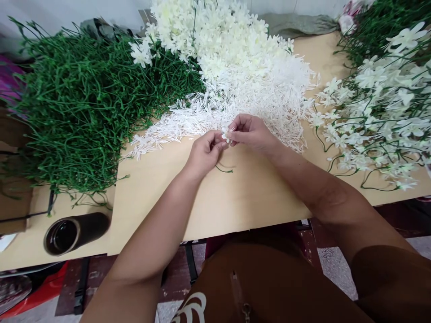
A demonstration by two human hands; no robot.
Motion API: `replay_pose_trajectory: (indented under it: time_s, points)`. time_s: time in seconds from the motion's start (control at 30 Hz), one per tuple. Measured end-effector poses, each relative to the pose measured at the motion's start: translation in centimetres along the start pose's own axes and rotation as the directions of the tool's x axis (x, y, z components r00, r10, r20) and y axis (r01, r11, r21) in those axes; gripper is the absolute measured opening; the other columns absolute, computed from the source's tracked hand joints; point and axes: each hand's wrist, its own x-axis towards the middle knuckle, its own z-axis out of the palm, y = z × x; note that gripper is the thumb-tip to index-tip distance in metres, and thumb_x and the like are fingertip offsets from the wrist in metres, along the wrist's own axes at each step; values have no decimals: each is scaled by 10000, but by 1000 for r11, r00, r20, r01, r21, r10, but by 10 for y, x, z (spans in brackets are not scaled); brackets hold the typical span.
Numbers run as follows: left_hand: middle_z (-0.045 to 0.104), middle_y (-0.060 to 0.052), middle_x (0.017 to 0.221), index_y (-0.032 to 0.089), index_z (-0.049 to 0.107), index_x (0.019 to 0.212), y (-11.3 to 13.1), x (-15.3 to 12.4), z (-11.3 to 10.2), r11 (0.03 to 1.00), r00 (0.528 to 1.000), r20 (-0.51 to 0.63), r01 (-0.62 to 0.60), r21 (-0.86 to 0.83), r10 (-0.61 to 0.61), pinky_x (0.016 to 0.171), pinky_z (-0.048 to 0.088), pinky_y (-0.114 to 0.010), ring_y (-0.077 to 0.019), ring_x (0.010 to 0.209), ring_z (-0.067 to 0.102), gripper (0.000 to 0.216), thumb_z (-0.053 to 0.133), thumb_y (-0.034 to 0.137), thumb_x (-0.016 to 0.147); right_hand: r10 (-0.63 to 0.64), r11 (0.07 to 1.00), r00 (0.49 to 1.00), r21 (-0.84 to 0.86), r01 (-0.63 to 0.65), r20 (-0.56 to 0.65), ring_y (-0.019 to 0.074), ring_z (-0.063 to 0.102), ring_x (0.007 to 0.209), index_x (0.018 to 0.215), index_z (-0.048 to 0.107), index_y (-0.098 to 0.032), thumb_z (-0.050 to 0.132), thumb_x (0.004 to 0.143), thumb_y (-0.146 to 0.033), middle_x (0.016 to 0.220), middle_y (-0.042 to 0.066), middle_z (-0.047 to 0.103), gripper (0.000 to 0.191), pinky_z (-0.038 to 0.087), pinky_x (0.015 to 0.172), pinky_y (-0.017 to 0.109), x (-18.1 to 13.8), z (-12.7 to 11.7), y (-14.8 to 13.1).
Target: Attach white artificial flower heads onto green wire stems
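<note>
Just above the tabletop, my two hands meet at a small white artificial flower [226, 134]. My left hand [208, 151] is closed around its green stem, whose end [225, 170] shows below the fingers. With thumb and index finger, my right hand [248, 131] pinches the blossom from the other side; exactly which part it grips is too small to tell. Behind the hands spreads a pile of thin white stamen pieces [269, 96]. A heap of loose white blossoms [222, 36] rises beyond that.
A large mound of green plastic stems [81, 98] covers the left side. On the right lie many white flowers on stems [380, 116]. A dark cylindrical cup [89, 228] stands near the front left edge of the cardboard-topped table [155, 179]. Grey cloth [299, 25] lies along the wall.
</note>
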Motion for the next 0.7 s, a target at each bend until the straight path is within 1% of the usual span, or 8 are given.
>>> replay_pose_trajectory:
  time_s: [0.1,0.2,0.3,0.5,0.7]
  points:
    - [624,24,649,193,625,790,1,3,1,970,993,-57,88,-227,-103,664,494,-257,-118,626,597,168,767,253,723,35,995,999,94,-37,23,66,598,578,718,567,-162,924,581,-391,633,-43,616,445,524,594,212,0,-2,0]
    - [666,3,653,182,653,777,4,5,1,935,983,-62,147,-322,-175,653,517,-254,-122,632,629,223,820,292,678,65,983,998,168,-68,23,64,602,576,713,566,-167,932,564,-390,620,-55,632,454,536,606,214,1,-3,2]
    - [684,-8,633,172,661,722,5,5,-1,929,977,-62,174,-327,-204,617,520,-243,-116,602,623,220,830,300,664,79,973,997,214,-82,24,62,608,581,712,566,-161,940,552,-382,621,-51,633,463,545,621,214,2,-2,5]
    - [664,3,590,173,650,684,5,5,-2,941,978,-85,158,-299,-192,571,492,-225,-104,562,597,264,844,351,671,83,965,996,247,-87,25,67,612,583,699,569,-167,951,514,-412,617,-57,634,490,549,631,224,2,1,6]
    - [641,-5,590,169,627,687,7,4,-4,944,976,-75,175,-279,-203,578,477,-238,-112,562,591,284,826,368,726,57,974,998,217,-59,14,70,617,601,729,562,-164,933,569,-404,644,-46,615,470,530,612,208,1,0,5]
